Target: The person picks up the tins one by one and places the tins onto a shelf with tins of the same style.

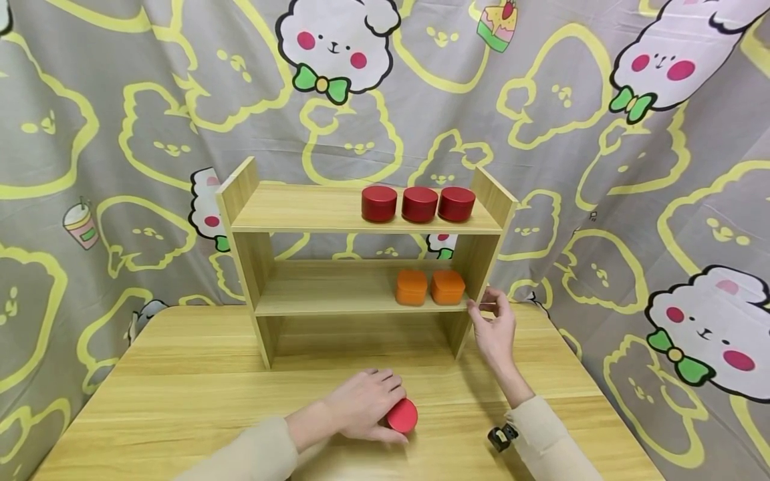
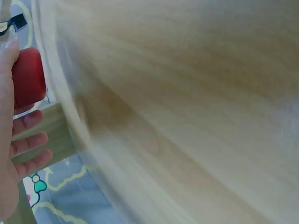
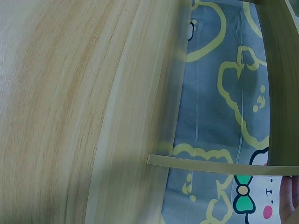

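Note:
My left hand (image 1: 367, 407) pinches a red round tin (image 1: 402, 415) over the table in front of the shelf. In the left wrist view, thumb and forefinger hold the red tin (image 2: 29, 77) while the other fingers (image 2: 30, 142) extend away from it. My right hand (image 1: 495, 327) grips the right side panel of the wooden shelf (image 1: 361, 312), thumb at its front edge beside the middle board. Only a few right fingers (image 3: 287, 198) show in the right wrist view, next to the panel. Palm and remaining fingers are hidden there.
Three red round tins (image 1: 420, 204) stand in a row at the right of the top board. Two orange square tins (image 1: 412, 287) sit at the right of the middle board. A patterned curtain (image 1: 180, 133) hangs behind the wooden table (image 1: 198, 374).

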### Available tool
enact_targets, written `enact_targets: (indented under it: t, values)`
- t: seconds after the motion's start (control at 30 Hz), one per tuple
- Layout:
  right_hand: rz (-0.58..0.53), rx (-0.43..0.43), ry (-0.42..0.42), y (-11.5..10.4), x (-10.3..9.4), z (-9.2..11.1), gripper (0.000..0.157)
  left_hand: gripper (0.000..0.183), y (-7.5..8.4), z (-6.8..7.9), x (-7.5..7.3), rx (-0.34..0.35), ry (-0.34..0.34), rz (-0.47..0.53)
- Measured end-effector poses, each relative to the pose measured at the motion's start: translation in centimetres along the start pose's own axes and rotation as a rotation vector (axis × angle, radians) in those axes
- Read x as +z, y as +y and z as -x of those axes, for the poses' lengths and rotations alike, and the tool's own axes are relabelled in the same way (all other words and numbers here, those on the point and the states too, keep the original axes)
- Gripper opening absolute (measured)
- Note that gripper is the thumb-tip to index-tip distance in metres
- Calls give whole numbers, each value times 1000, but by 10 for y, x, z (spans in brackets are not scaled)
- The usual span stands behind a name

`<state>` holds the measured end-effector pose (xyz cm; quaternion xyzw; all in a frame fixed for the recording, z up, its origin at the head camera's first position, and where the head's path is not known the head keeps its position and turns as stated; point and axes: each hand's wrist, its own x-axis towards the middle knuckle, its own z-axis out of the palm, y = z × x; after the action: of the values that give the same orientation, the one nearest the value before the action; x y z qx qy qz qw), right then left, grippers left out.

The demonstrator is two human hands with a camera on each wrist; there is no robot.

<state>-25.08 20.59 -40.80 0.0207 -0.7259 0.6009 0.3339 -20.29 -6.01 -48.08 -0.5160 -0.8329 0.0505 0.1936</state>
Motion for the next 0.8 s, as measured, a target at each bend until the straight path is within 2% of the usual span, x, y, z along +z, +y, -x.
enact_targets:
  t: [0.27, 0.53, 0.8]
  values:
    - [-11, -2, 0, 1, 0, 0, 29, 65, -6, 4, -12, -8, 6, -21]
    - [-15, -2, 3, 1, 0, 1, 29, 64, -12, 8, -23, -7, 48, -45]
    - [-18, -9, 6, 2, 0, 0, 29, 63, -21, 11, -37, -38, 65, -45]
